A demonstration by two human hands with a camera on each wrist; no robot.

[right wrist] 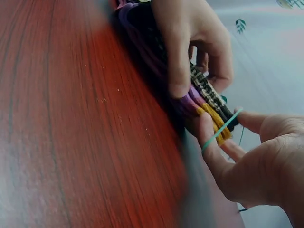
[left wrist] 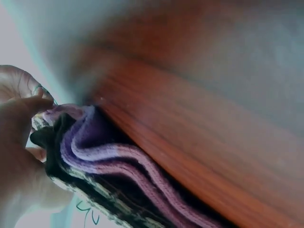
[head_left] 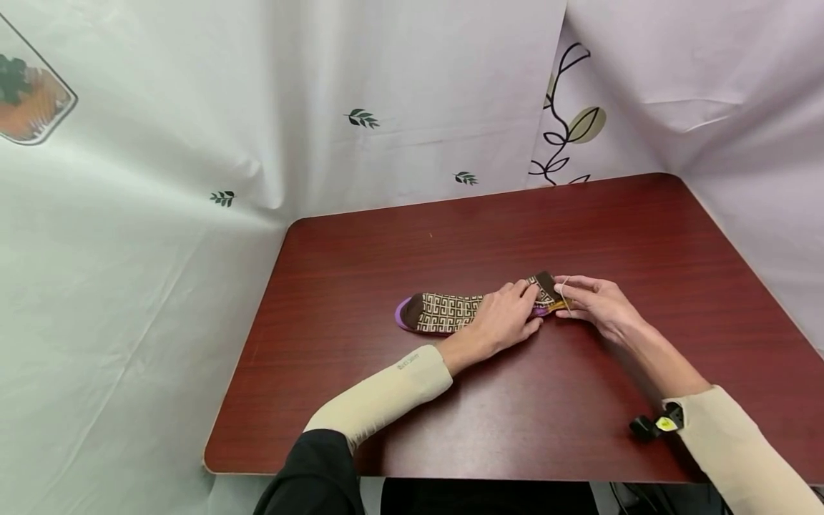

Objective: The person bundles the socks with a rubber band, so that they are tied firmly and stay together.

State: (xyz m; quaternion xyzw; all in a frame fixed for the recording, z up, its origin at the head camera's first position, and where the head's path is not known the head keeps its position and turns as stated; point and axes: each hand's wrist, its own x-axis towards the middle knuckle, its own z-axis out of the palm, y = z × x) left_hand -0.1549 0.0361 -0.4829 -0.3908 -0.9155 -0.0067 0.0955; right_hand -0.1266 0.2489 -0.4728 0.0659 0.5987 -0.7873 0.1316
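A brown sock with a cream maze pattern [head_left: 447, 312] lies flat on top of a purple sock [head_left: 400, 315], whose edge shows along the toe. Across the upper part of the pair, my left hand [head_left: 505, 318] grips it, thumb on the near side and fingers on the far side. At the cuff end, my right hand [head_left: 601, 304] has a thin, light rubber band [right wrist: 222, 130] stretched between thumb and fingers. The band passes over the cuffs, including a yellow one [right wrist: 214, 118]. In the left wrist view, the stacked edges show purple and pink knit [left wrist: 128, 154].
The socks lie on a reddish-brown wooden table [head_left: 360, 265] with rounded corners. White curtain-like sheets [head_left: 412, 86] with leaf prints hang behind it and at both sides. A small black device [head_left: 656, 423] is strapped at the right wrist.
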